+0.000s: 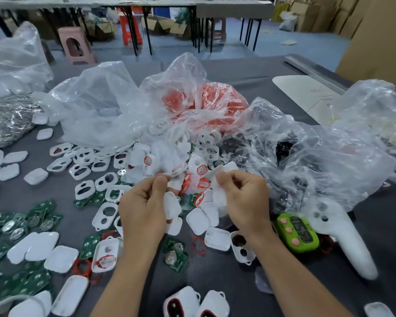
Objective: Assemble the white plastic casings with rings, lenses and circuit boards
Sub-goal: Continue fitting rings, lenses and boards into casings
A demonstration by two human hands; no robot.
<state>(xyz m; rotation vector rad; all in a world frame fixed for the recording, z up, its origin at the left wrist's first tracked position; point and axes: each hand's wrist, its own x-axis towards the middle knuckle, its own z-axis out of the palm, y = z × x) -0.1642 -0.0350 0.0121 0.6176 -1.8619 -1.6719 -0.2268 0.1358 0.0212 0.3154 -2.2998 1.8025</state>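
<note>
Dozens of loose parts cover the dark desk (238,69) below crumpled clear bags (105,106): white casings (62,258) strewn all round, green circuit boards (0,243) heaped at the left, red rings (198,244) scattered between. Over the middle, the left hand (144,207) curls its fingers round one white shell (172,207), and the right hand (245,200) pinches a second white piece (218,197) just beside it, too blurred to name. Pressed together askew, the halves would likely trap or pop out a ring, and anything dropped would vanish into the look-alike litter beneath.
</note>
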